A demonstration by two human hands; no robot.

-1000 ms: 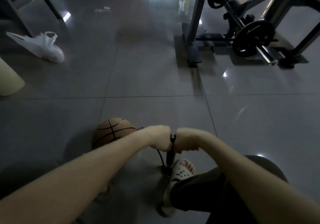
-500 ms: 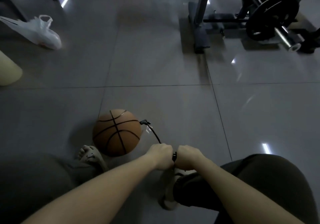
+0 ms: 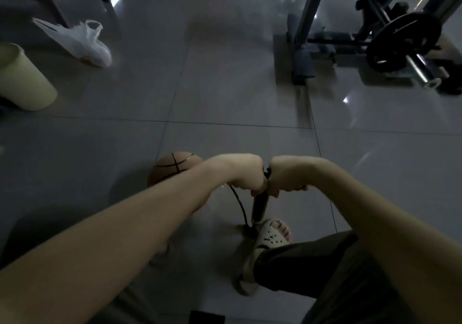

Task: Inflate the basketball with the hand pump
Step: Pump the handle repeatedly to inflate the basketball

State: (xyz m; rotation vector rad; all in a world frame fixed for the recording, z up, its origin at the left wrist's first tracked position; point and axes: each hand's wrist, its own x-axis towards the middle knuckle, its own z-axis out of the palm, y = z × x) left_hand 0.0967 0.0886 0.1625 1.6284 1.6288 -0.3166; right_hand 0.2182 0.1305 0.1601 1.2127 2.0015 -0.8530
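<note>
A brown basketball (image 3: 172, 168) with black seams lies on the grey tiled floor, half hidden behind my left forearm. The black hand pump (image 3: 260, 207) stands upright just right of it, its base under my sandalled foot (image 3: 271, 235). My left hand (image 3: 243, 173) and my right hand (image 3: 287, 176) each grip one side of the pump's T-handle, fists side by side, with the handle raised. A thin black hose (image 3: 240, 207) curves from the pump's base up behind my left hand toward the ball.
A white plastic bag (image 3: 82, 42) and a pale yellow bin (image 3: 23, 78) sit on the floor at the left. A weight bench frame (image 3: 303, 48) and a barbell with a black plate (image 3: 402, 42) stand at the back right.
Both hands have pulled the pump handle up from its low position half a second ago. The pump's barrel now shows below my fists, and my left arm covers more of the ball.
</note>
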